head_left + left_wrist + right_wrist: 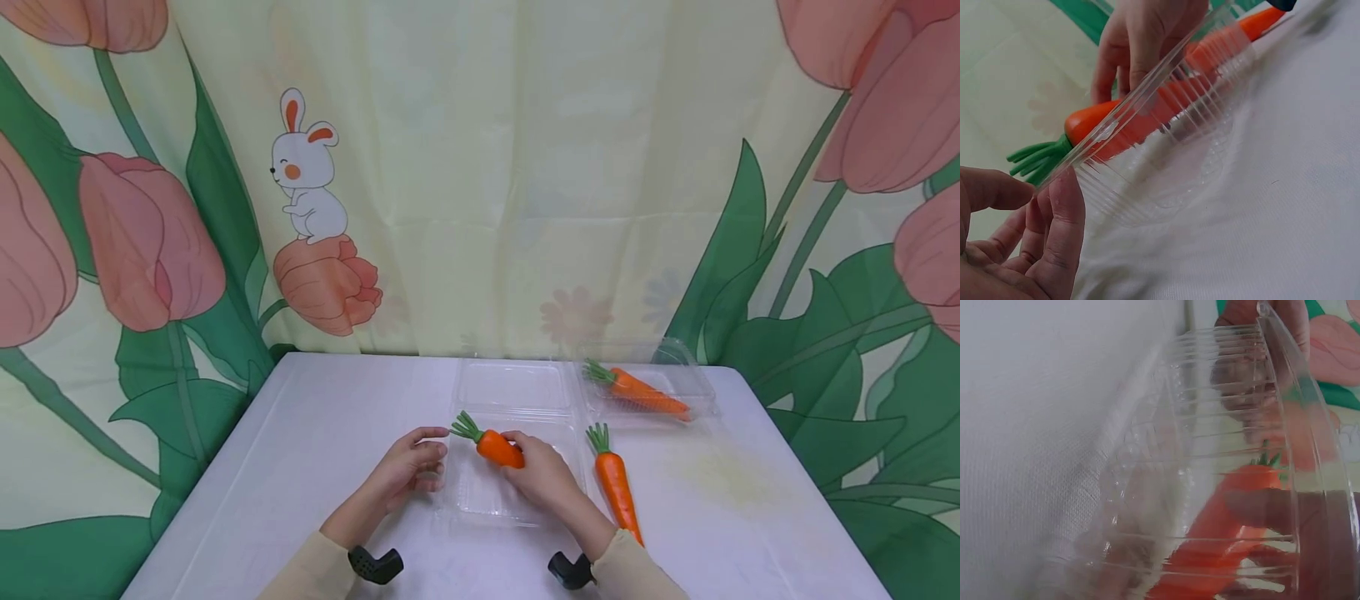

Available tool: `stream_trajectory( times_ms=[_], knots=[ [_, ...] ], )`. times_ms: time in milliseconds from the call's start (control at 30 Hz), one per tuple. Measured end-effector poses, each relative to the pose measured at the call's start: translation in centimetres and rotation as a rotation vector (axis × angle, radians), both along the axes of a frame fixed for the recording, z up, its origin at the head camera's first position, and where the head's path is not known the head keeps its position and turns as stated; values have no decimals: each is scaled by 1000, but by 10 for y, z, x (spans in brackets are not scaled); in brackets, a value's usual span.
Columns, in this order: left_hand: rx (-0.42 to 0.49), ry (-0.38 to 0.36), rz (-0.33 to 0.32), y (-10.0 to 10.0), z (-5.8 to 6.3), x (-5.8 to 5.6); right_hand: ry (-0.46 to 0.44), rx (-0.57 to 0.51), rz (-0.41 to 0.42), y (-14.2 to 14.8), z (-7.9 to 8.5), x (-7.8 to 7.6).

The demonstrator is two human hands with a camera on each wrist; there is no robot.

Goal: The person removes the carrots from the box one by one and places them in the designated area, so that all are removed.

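Note:
A toy carrot [498, 450] with a green top lies slanted over the open clear plastic box [487, 503], its leafy end toward the left. From above, my right hand [546, 475] grips the carrot's orange body; the tapered end is hidden by that hand in the head view. At the box's left side is my left hand [411, 468]. In the left wrist view, the thumb and index finger of the left hand [1029, 237] pinch the box's rim. Through the ribbed clear wall [1147, 487], the right wrist view shows the carrot [1216, 519].
Another carrot [617, 483] lies on the white table [337, 408], right of the box. Behind it, a second clear box [705, 400] holds a carrot [648, 392]. The open box's lid [513, 387] lies back toward the curtain [450, 167].

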State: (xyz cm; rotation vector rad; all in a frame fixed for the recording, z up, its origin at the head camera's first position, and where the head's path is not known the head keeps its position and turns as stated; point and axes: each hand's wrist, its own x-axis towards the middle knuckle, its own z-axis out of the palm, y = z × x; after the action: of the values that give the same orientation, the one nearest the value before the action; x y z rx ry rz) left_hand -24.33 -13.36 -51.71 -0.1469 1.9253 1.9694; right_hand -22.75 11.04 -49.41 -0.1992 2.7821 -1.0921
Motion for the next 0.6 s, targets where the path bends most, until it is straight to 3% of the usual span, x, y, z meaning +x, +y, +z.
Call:
stream_trajectory(
  times_ms=[600],
  knots=[
    [-6,-2,-6,0,3,0,-10,-38,14,2,5,-2]
  ],
)
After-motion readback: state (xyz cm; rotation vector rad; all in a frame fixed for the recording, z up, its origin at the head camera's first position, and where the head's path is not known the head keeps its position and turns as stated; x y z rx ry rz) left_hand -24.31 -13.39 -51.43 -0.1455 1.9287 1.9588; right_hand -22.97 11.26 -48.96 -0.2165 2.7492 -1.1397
